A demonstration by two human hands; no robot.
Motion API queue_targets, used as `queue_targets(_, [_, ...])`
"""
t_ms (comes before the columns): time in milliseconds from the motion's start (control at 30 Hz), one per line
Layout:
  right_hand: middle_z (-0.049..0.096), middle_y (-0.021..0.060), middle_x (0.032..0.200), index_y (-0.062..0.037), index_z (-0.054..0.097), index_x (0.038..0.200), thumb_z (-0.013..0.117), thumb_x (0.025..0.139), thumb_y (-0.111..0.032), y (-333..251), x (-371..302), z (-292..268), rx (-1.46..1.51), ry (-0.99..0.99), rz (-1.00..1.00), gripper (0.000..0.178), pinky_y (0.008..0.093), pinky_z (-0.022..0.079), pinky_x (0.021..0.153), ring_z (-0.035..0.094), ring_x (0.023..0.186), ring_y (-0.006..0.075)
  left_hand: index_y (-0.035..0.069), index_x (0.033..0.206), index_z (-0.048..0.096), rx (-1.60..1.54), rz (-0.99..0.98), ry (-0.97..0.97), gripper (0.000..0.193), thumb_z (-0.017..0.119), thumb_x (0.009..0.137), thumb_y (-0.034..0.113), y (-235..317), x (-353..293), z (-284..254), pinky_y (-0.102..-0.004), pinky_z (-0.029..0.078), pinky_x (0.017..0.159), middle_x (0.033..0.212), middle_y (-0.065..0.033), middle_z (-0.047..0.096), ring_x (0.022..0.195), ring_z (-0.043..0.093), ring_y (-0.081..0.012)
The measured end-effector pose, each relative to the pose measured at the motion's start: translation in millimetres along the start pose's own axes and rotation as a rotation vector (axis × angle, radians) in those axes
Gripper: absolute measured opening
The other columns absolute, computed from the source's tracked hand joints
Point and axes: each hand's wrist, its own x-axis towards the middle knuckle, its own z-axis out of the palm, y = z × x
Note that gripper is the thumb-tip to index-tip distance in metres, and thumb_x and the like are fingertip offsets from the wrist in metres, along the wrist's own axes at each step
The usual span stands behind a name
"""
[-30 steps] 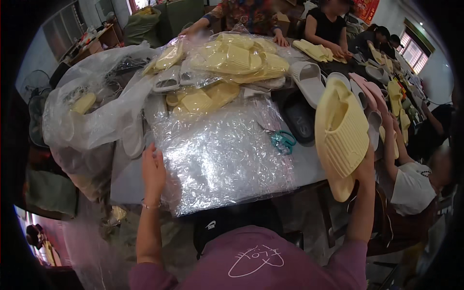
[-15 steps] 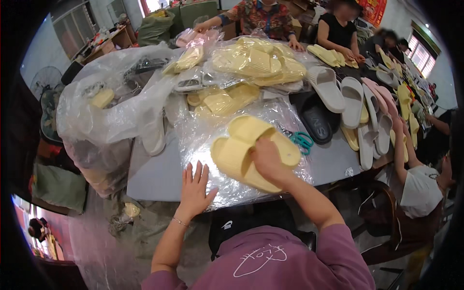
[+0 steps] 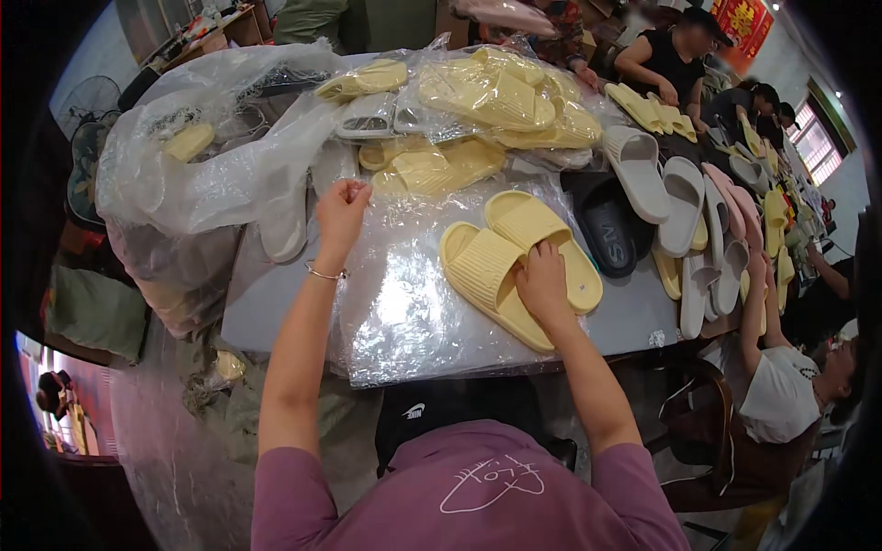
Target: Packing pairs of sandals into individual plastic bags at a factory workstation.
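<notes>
yellow slippers (image 3: pixel 480 262) lie on clear plastic (image 3: pixel 395 340), the right hand (image 3: pixel 540 280) touching them, grip unclear. the left hand (image 3: pixel 341 217) has fingertips pressed together.

A: What are the walls like?

B: Pale. The right wall (image 3: pixel 855 174) carries a window (image 3: pixel 815 150) with slats or bars across it, bright with light. Farther left along that side hangs a red poster (image 3: pixel 742 28) with gold markings.

A: And the left?

B: A round fan (image 3: pixel 92 97) stands against the pale left wall (image 3: pixel 81 73), and a wooden desk (image 3: pixel 225 33) sits at the far left, cluttered on top.

A: Furniture nearer?

B: A grey-topped counter (image 3: pixel 241 317) fills the middle. Near right is a chair (image 3: pixel 729 404) with a curved brown frame.

A: The floor?

B: Greyish (image 3: pixel 207 459) at near left, hazy behind clear plastic. A bright, pinkish opening (image 3: pixel 99 404) lies beyond; I can't tell whether it's a doorway.
</notes>
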Motion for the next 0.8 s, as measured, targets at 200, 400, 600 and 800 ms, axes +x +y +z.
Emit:
queue_targets(200, [0.052, 0.0181, 0.100, 0.0021, 0.055, 0.096, 0.059, 0.074, -0.013, -4, -2, 1, -0.012, -0.075, 0.017, 0.027, 0.0458, 0.039, 0.084, 0.048, 0.099, 0.0346, -0.002, 0.097, 0.066, 0.317, -0.052, -0.032, 0.017, 0.066, 0.081, 0.005, -24, -5, -3, -0.0354, 0.050, 0.070, 0.085, -0.0124, 0.067, 0.075, 0.064, -0.0245])
queue_targets(400, [0.052, 0.0182, 0.102, 0.0022, 0.055, 0.096, 0.057, 0.075, -0.012, 6, -1, -5, 0.063, -0.081, 0.056, 0.026, 0.0463, 0.038, 0.086, 0.047, 0.100, 0.0351, 0.003, 0.129, 0.047, 0.506, 0.538, -0.538, 0.046, 0.057, 0.084, 0.010, 13, -118, -55, -0.0460, 0.034, 0.103, 0.131, -0.0178, 0.049, 0.122, 0.044, -0.0365])
queue_targets(600, [0.055, 0.0192, 0.085, -0.0005, 0.058, 0.079, 0.063, 0.065, -0.011, -76, 13, -24, 0.396, -0.016, -0.202, 0.018, 0.0475, 0.041, 0.074, 0.051, 0.086, 0.0370, 0.004, 0.136, 0.043, 0.812, 0.493, -0.640, 0.052, 0.050, 0.091, 0.028, -6, -166, -72, -0.0493, 0.018, 0.113, 0.145, -0.0197, 0.035, 0.137, 0.024, -0.0405])
queue_targets(800, [0.055, 0.0141, 0.096, -0.0018, 0.059, 0.090, 0.063, 0.068, -0.011, -93, -6, 16, 0.371, -0.160, -0.323, 0.024, 0.0422, 0.042, 0.077, 0.052, 0.092, 0.0331, 0.001, 0.140, 0.036, 0.752, 0.493, -0.635, 0.063, 0.052, 0.089, 0.035, -20, -157, -69, -0.0479, 0.016, 0.114, 0.149, -0.0213, 0.027, 0.140, 0.019, -0.0409])
